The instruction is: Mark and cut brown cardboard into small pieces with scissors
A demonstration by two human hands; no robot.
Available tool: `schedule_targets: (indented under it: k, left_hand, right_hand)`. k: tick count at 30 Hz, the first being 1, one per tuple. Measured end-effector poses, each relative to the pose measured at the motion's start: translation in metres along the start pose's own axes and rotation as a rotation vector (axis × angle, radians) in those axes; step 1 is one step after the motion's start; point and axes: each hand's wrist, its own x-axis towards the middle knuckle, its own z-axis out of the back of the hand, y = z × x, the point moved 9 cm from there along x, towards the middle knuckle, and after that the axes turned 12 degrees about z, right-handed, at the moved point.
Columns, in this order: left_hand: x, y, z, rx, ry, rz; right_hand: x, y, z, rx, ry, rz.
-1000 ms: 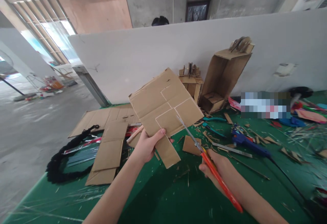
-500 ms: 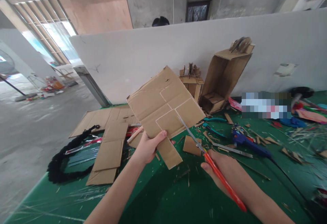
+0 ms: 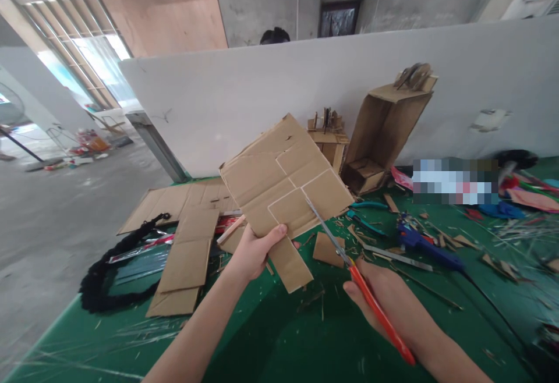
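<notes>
A brown cardboard piece with pale lines on it is raised above the green table. My left hand grips its lower edge, thumb on top, beside a narrow strip that points down. My right hand is closed around red-handled scissors. The scissor blades reach up and left to the cardboard, their tip close to the drawn lines. Under the blades a small cardboard square lies on the table.
Behind stand a tall cardboard box and a smaller structure, before a white partition. Rightward lie a blue glue gun, teal-handled pliers and scraps. Leftward are folded cardboard and a black fuzzy loop.
The cardboard piece has shifted very slightly to the right. Both hands keep their hold, and the scissors have barely moved.
</notes>
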Motion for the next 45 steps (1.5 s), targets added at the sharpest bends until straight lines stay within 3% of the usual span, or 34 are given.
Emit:
schedule_targets:
  k: [9, 17, 28, 45]
  left_hand:
    - [-0.005, 0.002, -0.01, 0.046, 0.046, -0.003]
    - [-0.006, 0.006, -0.012, 0.029, 0.046, 0.026]
    - [-0.006, 0.007, -0.013, 0.041, 0.071, 0.005]
    - [-0.006, 0.009, -0.009, 0.002, 0.037, 0.005]
  right_hand:
    - [-0.002, 0.005, 0.005, 0.109, -0.105, 0.029]
    - [0.002, 0.004, 0.004, 0.019, -0.057, -0.003]
    - [0.003, 0.008, 0.008, -0.043, -0.114, 0.018]
    - [-0.006, 0.006, 0.007, 0.145, -0.075, -0.001]
